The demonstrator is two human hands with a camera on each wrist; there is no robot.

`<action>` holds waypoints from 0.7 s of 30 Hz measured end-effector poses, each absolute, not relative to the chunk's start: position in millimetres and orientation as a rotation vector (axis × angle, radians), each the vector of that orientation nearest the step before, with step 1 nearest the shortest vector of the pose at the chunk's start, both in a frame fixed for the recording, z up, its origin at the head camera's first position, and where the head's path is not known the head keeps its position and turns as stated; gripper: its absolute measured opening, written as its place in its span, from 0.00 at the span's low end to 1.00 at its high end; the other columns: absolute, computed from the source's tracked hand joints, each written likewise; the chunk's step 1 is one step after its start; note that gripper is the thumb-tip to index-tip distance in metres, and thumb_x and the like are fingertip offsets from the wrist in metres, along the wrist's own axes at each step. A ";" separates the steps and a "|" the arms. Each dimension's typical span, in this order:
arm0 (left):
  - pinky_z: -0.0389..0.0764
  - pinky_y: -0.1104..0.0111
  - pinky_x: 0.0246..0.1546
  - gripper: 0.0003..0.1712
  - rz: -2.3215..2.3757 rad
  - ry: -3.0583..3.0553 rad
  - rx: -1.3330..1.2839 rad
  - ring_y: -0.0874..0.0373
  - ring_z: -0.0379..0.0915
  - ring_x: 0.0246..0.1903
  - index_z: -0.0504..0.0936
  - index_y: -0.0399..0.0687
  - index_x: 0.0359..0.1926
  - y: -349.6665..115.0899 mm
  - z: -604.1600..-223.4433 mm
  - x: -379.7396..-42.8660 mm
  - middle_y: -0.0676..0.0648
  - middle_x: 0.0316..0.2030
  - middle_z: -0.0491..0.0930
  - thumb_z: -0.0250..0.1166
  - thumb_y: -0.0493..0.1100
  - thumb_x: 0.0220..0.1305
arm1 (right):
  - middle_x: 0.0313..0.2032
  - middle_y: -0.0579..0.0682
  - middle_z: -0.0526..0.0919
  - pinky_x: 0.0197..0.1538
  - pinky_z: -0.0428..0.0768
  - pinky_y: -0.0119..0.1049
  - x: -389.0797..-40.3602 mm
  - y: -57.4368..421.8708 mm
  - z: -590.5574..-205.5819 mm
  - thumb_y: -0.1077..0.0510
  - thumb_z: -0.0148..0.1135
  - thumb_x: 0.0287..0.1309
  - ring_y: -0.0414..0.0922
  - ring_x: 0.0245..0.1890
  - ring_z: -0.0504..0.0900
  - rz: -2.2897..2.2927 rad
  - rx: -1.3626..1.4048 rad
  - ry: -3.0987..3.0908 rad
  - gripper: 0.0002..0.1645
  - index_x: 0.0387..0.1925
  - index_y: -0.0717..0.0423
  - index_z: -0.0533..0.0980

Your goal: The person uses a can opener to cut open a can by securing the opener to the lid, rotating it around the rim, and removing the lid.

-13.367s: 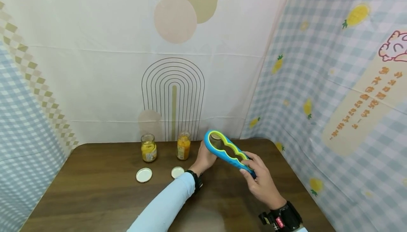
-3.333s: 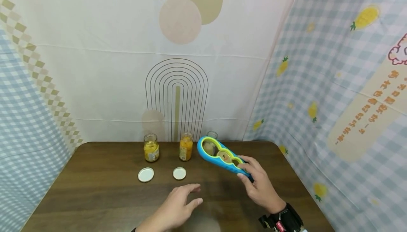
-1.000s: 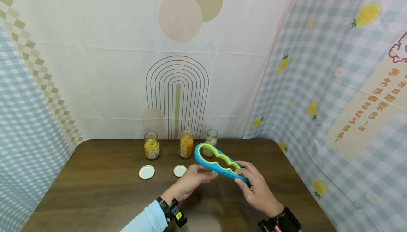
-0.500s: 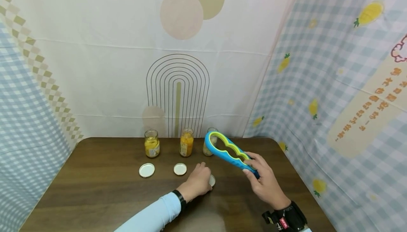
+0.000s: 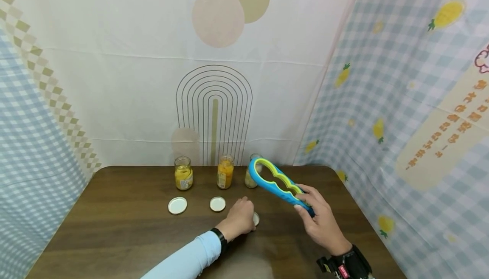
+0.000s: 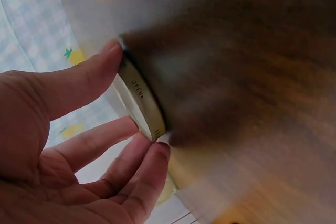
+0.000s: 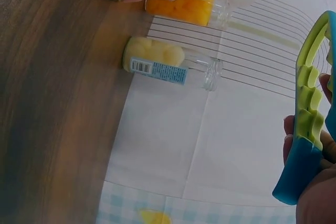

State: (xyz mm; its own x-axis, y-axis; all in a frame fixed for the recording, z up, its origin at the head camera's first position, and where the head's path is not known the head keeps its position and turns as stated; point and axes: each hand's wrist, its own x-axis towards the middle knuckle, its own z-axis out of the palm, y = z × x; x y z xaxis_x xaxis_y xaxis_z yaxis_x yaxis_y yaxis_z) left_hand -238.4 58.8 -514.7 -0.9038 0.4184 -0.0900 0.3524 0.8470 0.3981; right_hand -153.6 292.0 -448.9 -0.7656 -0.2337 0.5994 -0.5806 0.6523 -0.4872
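Note:
My left hand (image 5: 240, 216) is low over the table, right of the middle lid. Its thumb and fingertips pinch a jar lid (image 6: 140, 100) by the rim; the lid's pale inner side faces up and "OPEN" is printed on its edge. My right hand (image 5: 322, 224) grips the dark-blue end of a blue and lime-green jar opener (image 5: 276, 181), raised above the table with its scalloped opening towards the back. Behind the opener's tip stands an open jar of pale, rounded pieces (image 7: 157, 59), partly hidden in the head view.
An open jar of yellow pieces (image 5: 184, 177) and one of orange pieces (image 5: 225, 173) stand along the table's back edge. In front of them lie two white-sided lids, the left lid (image 5: 177, 205) and the middle lid (image 5: 217, 204). A cloth (image 5: 133, 100) hangs behind the brown table (image 5: 114, 236).
Earlier my left hand was behind the opener, and later a lid showed within the opener. The opener now holds none, and my left hand has brought a lid down to the table.

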 end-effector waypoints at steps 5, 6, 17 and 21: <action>0.84 0.58 0.48 0.21 0.513 2.845 0.612 0.49 0.75 0.43 0.89 0.45 0.38 65.9 -538.4 -260.2 0.44 0.43 0.80 0.88 0.48 0.48 | 0.68 0.56 0.78 0.50 0.83 0.30 -155.6 290.7 -451.9 0.68 0.65 0.71 0.40 0.58 0.81 0.926 0.613 -2.402 0.16 0.52 0.46 0.82; 0.84 0.57 0.48 0.22 0.503 2.848 0.608 0.49 0.75 0.43 0.89 0.45 0.39 67.7 -544.6 -266.1 0.44 0.43 0.80 0.89 0.49 0.47 | 0.68 0.56 0.78 0.50 0.83 0.31 -155.9 290.3 -452.7 0.68 0.65 0.71 0.40 0.58 0.81 0.925 0.608 -2.408 0.15 0.52 0.46 0.82; 0.85 0.55 0.45 0.21 0.602 2.928 0.695 0.47 0.78 0.42 0.89 0.43 0.37 69.9 -544.7 -288.5 0.42 0.41 0.82 0.88 0.47 0.47 | 0.68 0.57 0.78 0.54 0.79 0.23 -156.2 285.7 -464.4 0.68 0.65 0.71 0.39 0.60 0.80 0.963 0.559 -2.388 0.14 0.52 0.49 0.81; 0.85 0.58 0.41 0.17 0.623 2.941 0.704 0.48 0.77 0.38 0.86 0.43 0.30 69.0 -514.3 -274.9 0.42 0.37 0.81 0.88 0.43 0.47 | 0.68 0.56 0.78 0.55 0.79 0.24 -156.2 283.4 -467.2 0.68 0.65 0.72 0.43 0.60 0.80 0.984 0.555 -2.390 0.15 0.52 0.47 0.81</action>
